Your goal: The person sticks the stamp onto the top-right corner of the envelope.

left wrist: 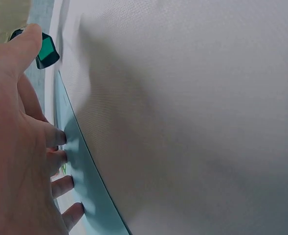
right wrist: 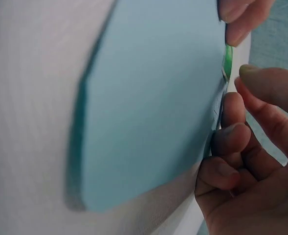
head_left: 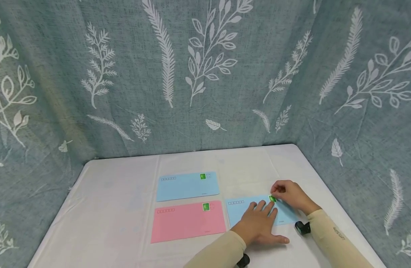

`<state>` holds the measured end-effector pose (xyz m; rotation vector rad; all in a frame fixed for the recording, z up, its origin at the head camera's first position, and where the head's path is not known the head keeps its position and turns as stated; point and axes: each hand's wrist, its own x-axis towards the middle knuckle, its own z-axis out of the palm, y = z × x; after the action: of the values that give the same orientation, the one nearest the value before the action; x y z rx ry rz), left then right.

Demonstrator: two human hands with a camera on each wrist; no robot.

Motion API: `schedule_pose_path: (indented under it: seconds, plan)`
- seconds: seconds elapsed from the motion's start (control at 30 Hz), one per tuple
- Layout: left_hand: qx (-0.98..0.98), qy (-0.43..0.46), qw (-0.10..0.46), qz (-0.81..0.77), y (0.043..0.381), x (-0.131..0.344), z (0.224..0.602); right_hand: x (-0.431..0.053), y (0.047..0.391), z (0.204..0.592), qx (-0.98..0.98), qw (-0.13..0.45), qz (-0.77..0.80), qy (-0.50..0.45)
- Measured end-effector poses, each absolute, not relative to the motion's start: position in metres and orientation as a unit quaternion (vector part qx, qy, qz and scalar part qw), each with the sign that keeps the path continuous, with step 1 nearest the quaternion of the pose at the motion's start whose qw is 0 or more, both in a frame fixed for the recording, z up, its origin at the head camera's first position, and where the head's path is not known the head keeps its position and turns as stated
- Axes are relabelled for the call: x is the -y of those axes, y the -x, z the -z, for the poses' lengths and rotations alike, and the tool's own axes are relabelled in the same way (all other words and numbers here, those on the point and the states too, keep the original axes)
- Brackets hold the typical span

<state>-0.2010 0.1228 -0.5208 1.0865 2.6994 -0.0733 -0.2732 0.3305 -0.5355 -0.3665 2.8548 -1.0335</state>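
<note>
On the right of the table lies a light blue envelope (head_left: 233, 214). My left hand (head_left: 259, 223) rests across its lower edge, fingers straight and spread, with the thumb out to the right over the white cloth. In the left wrist view those fingertips (left wrist: 74, 210) press on the envelope. My right hand (head_left: 290, 194) is at the envelope's top right, its thumb and index finger close together at the edge of a green stamp (head_left: 272, 198). The stamp (right wrist: 228, 61) looks slightly raised in the right wrist view, and the other right fingers curl against the envelope.
Another light blue envelope (head_left: 187, 188) and a pink envelope (head_left: 188, 223) lie to the left, each bearing a green stamp near its top right. A white cloth covers the table (head_left: 101, 208). Patterned grey-green curtains (head_left: 125, 74) hang behind and along the sides.
</note>
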Motion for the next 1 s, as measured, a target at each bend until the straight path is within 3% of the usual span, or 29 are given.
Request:
schedule_pose_path:
  seconds: [1.0]
  plan:
    - [-0.921,-0.371,0.122,0.006,0.2043,-0.1206,0.5189,-0.3273,0.2733,0.5334,-0.946,0.065,0.29,0.133]
